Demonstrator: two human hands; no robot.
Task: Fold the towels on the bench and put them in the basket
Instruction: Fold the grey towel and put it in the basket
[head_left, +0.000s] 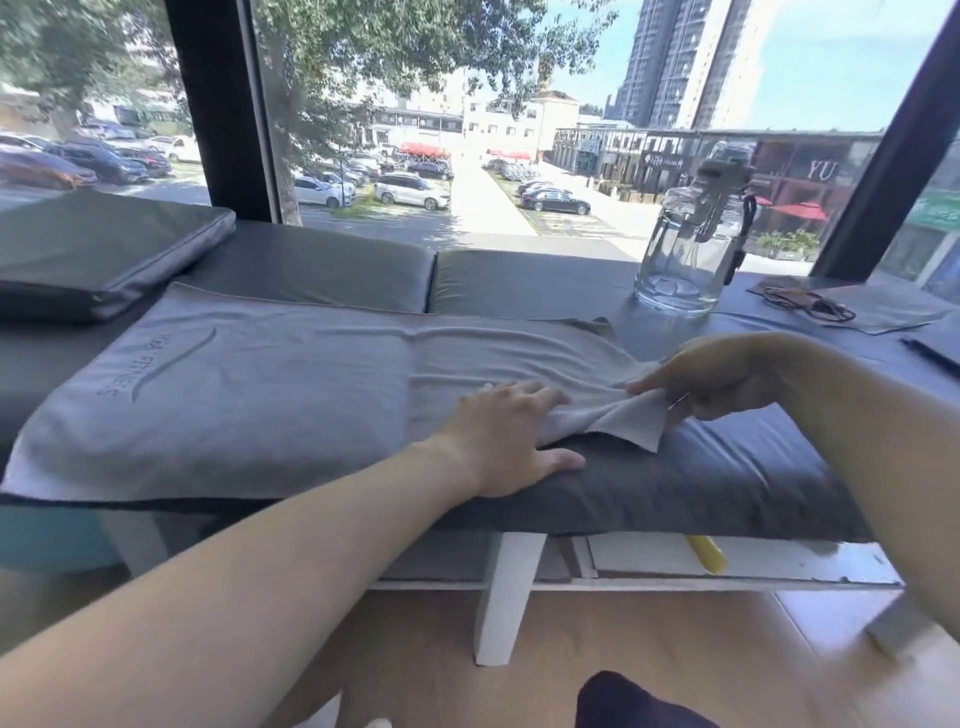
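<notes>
while the grey towel (249, 395) lies spread lengthwise along the bench (701, 483), the left hand (511, 441) rests flat on it with fingers straight and spread, likely to pin the cloth so it does not slide. just right of that hand, the right hand (727, 376) pinches the towel's right end between thumb and fingers and lifts the corner off the cushion, so a loose flap hangs under the grip; this looks like the start of a fold carried leftward over the pinned part. beyond the towel's right end stands a clear water bottle (685, 244), and further right of the towel lies a pair of glasses (810, 306) on a flat dark cloth. beyond the towel's left end a spare cushion (104, 254) rests on the bench. no basket shows anywhere, so where the folded towel must go cannot be told. the lettering on the towel's left part is too faint to read fully, and a yellow thing (706, 553) under the bench is half hidden.
</notes>
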